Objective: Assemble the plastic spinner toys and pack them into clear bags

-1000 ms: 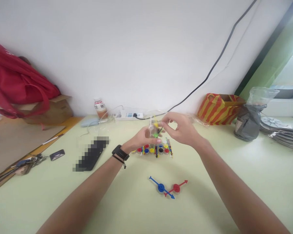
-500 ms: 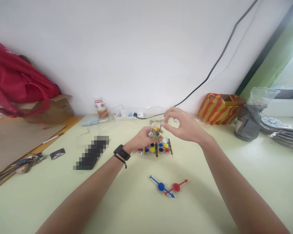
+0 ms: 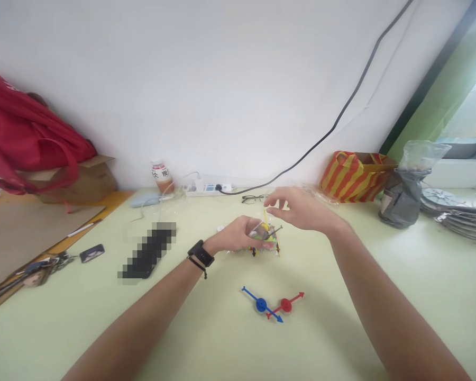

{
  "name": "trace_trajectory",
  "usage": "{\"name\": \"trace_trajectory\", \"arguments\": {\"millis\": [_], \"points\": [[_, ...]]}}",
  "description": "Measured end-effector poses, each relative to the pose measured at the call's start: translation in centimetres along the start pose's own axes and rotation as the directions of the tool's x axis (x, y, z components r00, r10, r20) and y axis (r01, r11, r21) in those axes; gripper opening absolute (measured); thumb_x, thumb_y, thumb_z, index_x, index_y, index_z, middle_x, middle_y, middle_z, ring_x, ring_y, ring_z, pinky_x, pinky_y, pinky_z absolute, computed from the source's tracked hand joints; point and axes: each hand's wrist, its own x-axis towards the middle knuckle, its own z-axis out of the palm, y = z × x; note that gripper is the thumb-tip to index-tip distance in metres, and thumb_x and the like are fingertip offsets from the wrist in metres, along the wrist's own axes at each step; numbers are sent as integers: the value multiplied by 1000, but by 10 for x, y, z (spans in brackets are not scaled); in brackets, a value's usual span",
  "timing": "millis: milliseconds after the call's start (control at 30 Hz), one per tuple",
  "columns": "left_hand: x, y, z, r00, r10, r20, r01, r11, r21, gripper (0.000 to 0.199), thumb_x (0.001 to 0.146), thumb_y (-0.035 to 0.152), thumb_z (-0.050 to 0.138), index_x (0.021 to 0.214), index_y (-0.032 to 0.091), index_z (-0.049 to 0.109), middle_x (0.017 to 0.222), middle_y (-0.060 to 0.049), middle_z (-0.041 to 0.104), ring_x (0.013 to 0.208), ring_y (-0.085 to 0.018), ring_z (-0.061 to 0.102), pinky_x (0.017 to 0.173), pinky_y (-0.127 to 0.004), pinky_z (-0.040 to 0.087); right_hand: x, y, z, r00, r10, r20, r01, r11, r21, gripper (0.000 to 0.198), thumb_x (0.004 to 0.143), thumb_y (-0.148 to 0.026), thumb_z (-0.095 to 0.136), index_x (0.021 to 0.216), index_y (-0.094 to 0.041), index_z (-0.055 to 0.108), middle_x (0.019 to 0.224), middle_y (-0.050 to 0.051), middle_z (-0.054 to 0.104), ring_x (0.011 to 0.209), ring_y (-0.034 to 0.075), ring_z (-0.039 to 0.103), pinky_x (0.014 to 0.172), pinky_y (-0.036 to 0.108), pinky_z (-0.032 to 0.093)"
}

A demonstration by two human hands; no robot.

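My left hand [image 3: 238, 234] is closed around a small bunch of plastic arrow spinners, with a white arrow, a black arrow [image 3: 275, 231] and some green showing. From the same bunch a yellow arrow [image 3: 265, 217] stands up, its top between the thumb and finger of my right hand [image 3: 297, 208]. Beneath my left hand lies a group of coloured spinners [image 3: 278, 248], mostly covered by it. Nearer to me on the table, a blue arrow spinner [image 3: 261, 305] and a red arrow spinner [image 3: 286, 305] lie with their arrows crossing.
Along the wall are a bottle [image 3: 162, 177], a power strip [image 3: 208, 189], eyeglasses [image 3: 253, 199] and a striped bag [image 3: 353, 177]. A blurred-out dark object [image 3: 148, 254] and keys [image 3: 51, 264] lie left. A grey bag [image 3: 402, 198] and stacked discs [image 3: 464, 217] stand right.
My left hand has lowered with the spinners over the group on the table, covering more of it. My right fingers have gone from beside the black arrow to the yellow one.
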Motion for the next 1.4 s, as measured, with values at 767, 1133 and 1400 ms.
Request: {"name": "trace_trajectory", "arguments": {"millis": [767, 1133, 1400], "points": [[2, -8, 9, 1000, 12, 26, -12, 1000, -6, 41, 75, 48, 85, 97, 15, 75, 83, -3, 70, 74, -18, 62, 67, -28, 46, -2, 11, -1, 987, 12, 163, 7, 993, -115, 5, 86, -21, 66, 82, -23, 69, 106, 3, 71, 92, 20, 66, 77, 33, 47], [10, -23, 16, 986, -43, -161, -4, 960, -280, 52, 75, 43, 87, 114, 13, 69, 106, -14, 77, 95, -24, 73, 86, -37, 56, -1, 6, -12, 942, 110, -317, -100, 994, 47, 12, 85, -26, 66, 75, -21, 69, 118, 8, 65, 94, 23, 63, 77, 37, 50], [10, -15, 21, 956, 12, -293, -98, 955, -280, 44, 78, 40, 86, 110, 14, 70, 99, -8, 74, 89, -19, 69, 80, -30, 53, 7, -7, 3, 902, 205, -380, -154, 975, 160, 12, 84, -26, 65, 74, -20, 70, 116, 9, 65, 102, 25, 62, 87, 40, 49]]}}
